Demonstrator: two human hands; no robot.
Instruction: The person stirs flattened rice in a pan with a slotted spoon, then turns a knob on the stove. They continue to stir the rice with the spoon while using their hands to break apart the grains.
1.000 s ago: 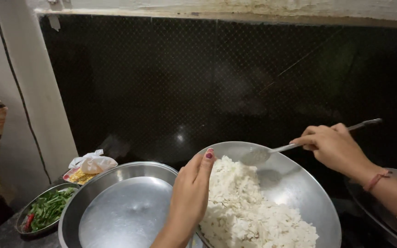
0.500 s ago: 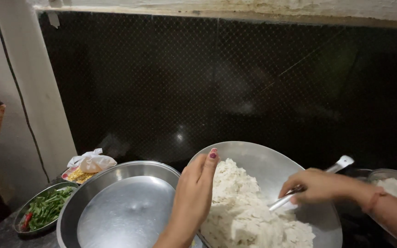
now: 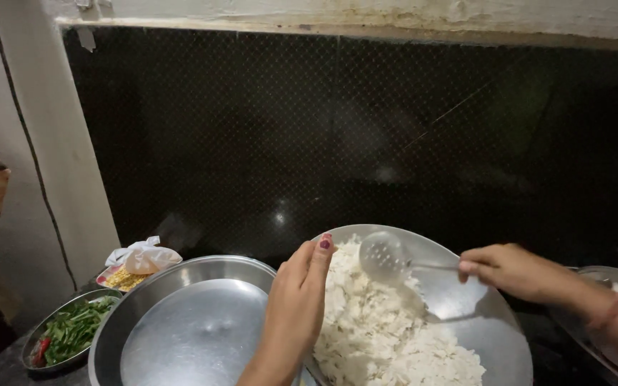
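left hand (image 3: 291, 314) fingers flat on shiny steel wok rim (image 3: 395, 236), right hand (image 3: 513, 271) pinching round perforated ladle (image 3: 386, 256) above lumpy white flakes (image 3: 380, 336)

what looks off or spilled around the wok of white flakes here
Nothing looks spilled. The white flakes are heaped toward the left of the tilted wok, which the left hand steadies at the rim. The right hand holds a perforated ladle above them.

The left hand (image 3: 291, 314) stands upright between the steel basin (image 3: 180, 329) at 9 o'clock and the heaped rice pan (image 3: 481, 314) at 3 o'clock, blocking that gap. Above the rice, the slotted ladle (image 3: 384, 256) hangs at 12 o'clock; the basin's bare middle lies open.
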